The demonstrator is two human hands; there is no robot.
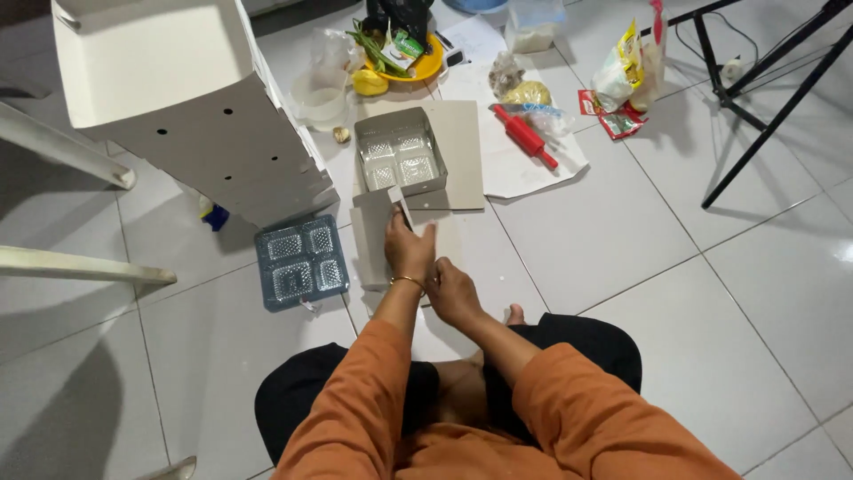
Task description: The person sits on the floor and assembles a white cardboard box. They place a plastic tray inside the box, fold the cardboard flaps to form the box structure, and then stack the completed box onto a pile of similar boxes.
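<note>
- Grey-white flat cardboard box blank lies on the tiled floor right in front of the seated person's knees; one flap is lifted up off the floor.
- The left hand has its fingers pinching that raised flap near its top edge; the right hand presses down on the blank just beside it, fingers curled, though exactly how tightly cannot be told.
- The blank looks light and thin, stiff across its panels but likely to bend only along its scored lines; it would probably crease if gripped mid-panel, so edges and flap corners seem the safest hold.
- Just beyond the blank stands a finished open grey cardboard box with a clear four-cell plastic insert, its lid flat beside it.
- Left of the blank, close by, lies a second clear four-cell plastic tray on a dark backing.
- Further left of the blank a tall stack of folded white cardboard boxes crowds that side.
- Beyond and right of the blank: a white paper sheet bearing a red rolling pin, snack packets, and an orange plate of vegetables.
- Well right of the blank, black stand legs.
</note>
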